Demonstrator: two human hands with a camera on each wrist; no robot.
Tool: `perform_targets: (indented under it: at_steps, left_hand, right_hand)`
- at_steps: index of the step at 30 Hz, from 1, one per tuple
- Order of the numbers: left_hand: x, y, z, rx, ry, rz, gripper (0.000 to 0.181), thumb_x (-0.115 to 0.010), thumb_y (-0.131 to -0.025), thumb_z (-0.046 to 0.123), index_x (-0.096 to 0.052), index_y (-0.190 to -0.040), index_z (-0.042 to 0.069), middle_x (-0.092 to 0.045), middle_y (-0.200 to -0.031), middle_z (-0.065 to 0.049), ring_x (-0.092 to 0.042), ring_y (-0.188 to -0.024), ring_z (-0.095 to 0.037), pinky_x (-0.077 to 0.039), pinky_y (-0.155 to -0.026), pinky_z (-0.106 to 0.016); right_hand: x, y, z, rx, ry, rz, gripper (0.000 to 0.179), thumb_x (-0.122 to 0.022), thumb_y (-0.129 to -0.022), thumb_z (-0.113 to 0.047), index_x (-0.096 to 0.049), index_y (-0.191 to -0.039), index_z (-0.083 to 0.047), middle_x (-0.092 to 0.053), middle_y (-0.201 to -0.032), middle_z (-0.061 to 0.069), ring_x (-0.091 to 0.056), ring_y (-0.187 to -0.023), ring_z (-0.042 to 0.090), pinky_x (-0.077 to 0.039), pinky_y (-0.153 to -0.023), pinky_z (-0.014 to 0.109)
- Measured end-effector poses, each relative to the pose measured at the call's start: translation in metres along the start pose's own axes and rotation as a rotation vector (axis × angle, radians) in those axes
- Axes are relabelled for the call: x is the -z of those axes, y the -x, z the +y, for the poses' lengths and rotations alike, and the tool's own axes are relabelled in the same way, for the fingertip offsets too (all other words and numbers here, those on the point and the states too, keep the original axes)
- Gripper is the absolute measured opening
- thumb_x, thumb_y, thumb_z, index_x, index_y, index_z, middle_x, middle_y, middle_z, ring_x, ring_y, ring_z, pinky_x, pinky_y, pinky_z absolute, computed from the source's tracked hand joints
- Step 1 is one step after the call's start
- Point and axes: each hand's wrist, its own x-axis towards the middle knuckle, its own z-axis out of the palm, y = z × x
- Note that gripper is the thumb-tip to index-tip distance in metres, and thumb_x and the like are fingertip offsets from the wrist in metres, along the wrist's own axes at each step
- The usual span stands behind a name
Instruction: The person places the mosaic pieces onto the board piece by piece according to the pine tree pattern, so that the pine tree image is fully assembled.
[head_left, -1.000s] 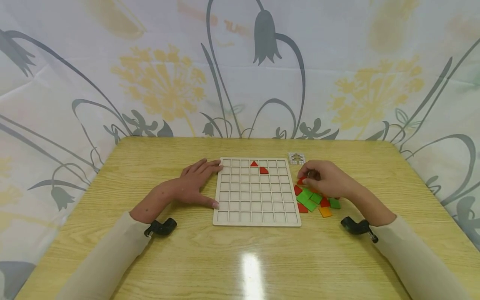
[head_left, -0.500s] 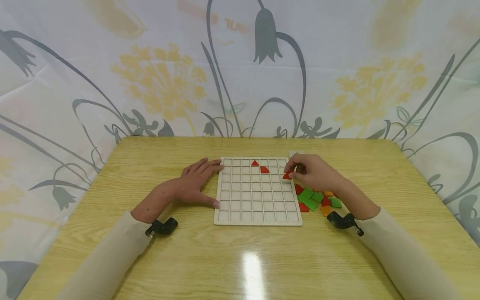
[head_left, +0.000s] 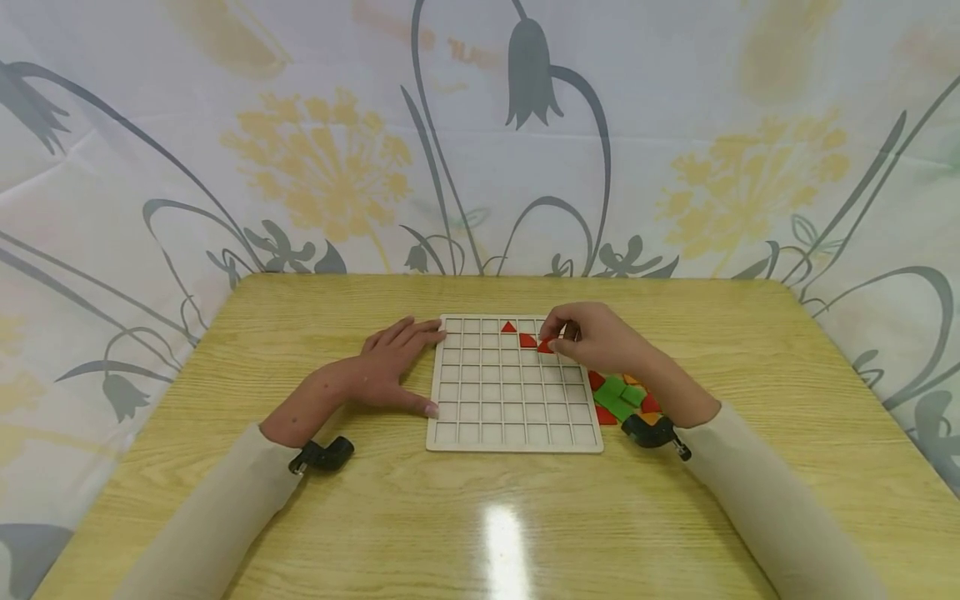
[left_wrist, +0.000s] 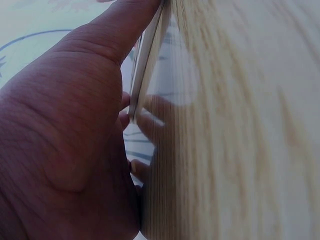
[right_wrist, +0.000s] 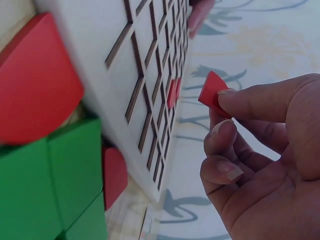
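Right of the board (head_left: 513, 412), a heap of tiles (head_left: 617, 400); touching the board's left edge, left hand (head_left: 382, 375), fingers spread. Farther, over the board, right hand (head_left: 596, 337) with a red tile (head_left: 546, 347) pinched (just in from the heap), beside laid reds (head_left: 528, 341): seemingly a third, not yet released.
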Motion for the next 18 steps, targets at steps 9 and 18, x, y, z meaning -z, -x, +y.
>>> perform_targets:
  at_steps: [9,18]
  left_hand:
    - [0.0,0.0,0.0,-0.002,0.011,0.003,0.11,-0.083,-0.087,0.059,-0.025,-0.17,0.015,-0.011,-0.178,-0.008,0.001,-0.162,-0.045,-0.012,-0.12,-0.073]
    - [-0.001,0.0,-0.002,-0.001,0.01,0.003,0.11,-0.083,-0.088,0.058,-0.024,-0.17,0.014,-0.011,-0.178,-0.009,0.0,-0.162,-0.045,-0.011,-0.12,-0.073]
  right_hand:
    - [-0.007,-0.018,-0.005,-0.002,-0.028,-0.018,0.015,-0.066,-0.1,0.0,-0.076,-0.108,-0.008,-0.074,-0.101,0.005,-0.061,-0.077,0.021,-0.051,-0.071,0.037]
    - [-0.012,-0.03,-0.009,-0.008,-0.027,-0.032,0.012,-0.069,-0.1,-0.004,-0.076,-0.108,-0.009,-0.073,-0.102,0.004,-0.059,-0.076,0.02,-0.049,-0.07,0.037]
